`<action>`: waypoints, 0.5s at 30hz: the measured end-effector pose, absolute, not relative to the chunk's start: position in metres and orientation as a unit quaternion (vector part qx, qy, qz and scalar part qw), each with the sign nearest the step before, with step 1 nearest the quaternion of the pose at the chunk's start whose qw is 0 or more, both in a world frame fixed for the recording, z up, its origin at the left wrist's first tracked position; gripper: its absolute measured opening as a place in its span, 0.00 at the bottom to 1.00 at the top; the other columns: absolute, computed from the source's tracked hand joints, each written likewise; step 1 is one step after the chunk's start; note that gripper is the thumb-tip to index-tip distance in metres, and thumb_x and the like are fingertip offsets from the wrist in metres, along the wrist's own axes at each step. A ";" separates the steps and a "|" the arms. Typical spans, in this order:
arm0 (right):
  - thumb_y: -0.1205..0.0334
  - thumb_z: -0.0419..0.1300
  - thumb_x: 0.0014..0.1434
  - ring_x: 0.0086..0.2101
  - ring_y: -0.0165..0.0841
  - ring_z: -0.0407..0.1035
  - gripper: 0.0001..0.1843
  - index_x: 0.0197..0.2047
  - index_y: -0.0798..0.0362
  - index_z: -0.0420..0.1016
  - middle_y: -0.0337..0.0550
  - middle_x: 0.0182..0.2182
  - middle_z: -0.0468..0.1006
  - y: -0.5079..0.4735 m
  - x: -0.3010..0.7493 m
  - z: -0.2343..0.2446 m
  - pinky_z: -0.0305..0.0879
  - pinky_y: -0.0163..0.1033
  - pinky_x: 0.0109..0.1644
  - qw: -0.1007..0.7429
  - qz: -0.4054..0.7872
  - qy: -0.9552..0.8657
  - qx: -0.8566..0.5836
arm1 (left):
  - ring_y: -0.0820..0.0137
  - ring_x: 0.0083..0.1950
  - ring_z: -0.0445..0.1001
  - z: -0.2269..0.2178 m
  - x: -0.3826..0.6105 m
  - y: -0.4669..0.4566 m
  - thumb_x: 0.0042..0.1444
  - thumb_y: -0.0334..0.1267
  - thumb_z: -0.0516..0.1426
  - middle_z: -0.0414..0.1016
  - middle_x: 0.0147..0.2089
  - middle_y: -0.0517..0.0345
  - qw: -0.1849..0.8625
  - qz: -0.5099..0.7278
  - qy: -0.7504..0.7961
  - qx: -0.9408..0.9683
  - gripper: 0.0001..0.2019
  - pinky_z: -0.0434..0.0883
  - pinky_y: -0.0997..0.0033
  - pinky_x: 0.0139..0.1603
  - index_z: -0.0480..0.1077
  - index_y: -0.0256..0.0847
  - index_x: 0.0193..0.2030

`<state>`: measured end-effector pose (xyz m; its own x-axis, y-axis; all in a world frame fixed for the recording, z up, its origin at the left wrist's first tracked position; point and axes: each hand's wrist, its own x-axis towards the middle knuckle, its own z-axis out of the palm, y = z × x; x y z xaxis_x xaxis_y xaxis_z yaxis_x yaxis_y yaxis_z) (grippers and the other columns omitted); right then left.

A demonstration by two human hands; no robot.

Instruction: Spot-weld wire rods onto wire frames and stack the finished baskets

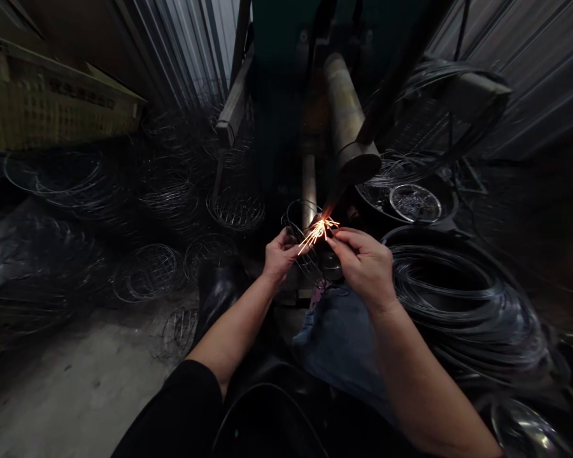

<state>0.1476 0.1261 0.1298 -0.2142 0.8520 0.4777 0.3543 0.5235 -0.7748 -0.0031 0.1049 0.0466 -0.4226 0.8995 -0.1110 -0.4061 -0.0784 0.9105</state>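
Bright sparks fly from a glowing spot at the tip of a spot welder (346, 105), between my two hands. My left hand (281, 253) is closed on a round wire frame (292, 207), whose thin loops curve up behind my fingers and down below them. My right hand (368, 262) pinches at the other side of the sparks, fingertips pressed together. What it grips is too small and too dark to make out. Under the sparks stands the machine's lower metal bar (309, 184).
A large coil of wire (458, 312) lies to my right. Behind it, a dark basin (377, 197) holds a round dish (415, 202) of small metal bits. Stacks of round wire racks (165, 191) stand on the left. A yellow crate (57, 95) is at the upper left.
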 end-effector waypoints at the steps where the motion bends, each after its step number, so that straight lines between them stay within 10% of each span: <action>1: 0.59 0.63 0.55 0.41 0.39 0.75 0.06 0.34 0.51 0.79 0.47 0.40 0.80 0.120 0.154 0.127 0.72 0.44 0.45 0.486 0.264 -0.725 -0.411 | 0.74 0.35 0.72 0.046 0.000 0.102 0.34 0.36 0.71 0.75 0.40 0.58 0.480 0.685 0.486 0.254 0.30 0.71 0.72 0.40 0.73 0.37 0.48; 15: 0.60 0.65 0.53 0.36 0.37 0.76 0.05 0.33 0.51 0.81 0.43 0.35 0.82 0.107 0.177 0.120 0.73 0.42 0.43 0.455 0.360 -0.707 -0.405 | 0.76 0.27 0.70 0.052 -0.003 0.091 0.34 0.41 0.69 0.73 0.31 0.59 0.574 0.624 0.501 0.173 0.24 0.67 0.73 0.29 0.70 0.37 0.40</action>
<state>0.1771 0.1067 0.1202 -0.2583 0.9000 0.3512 0.2460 0.4128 -0.8770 -0.0032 0.0912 0.0520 -0.2808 0.8901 -0.3589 -0.5432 0.1609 0.8240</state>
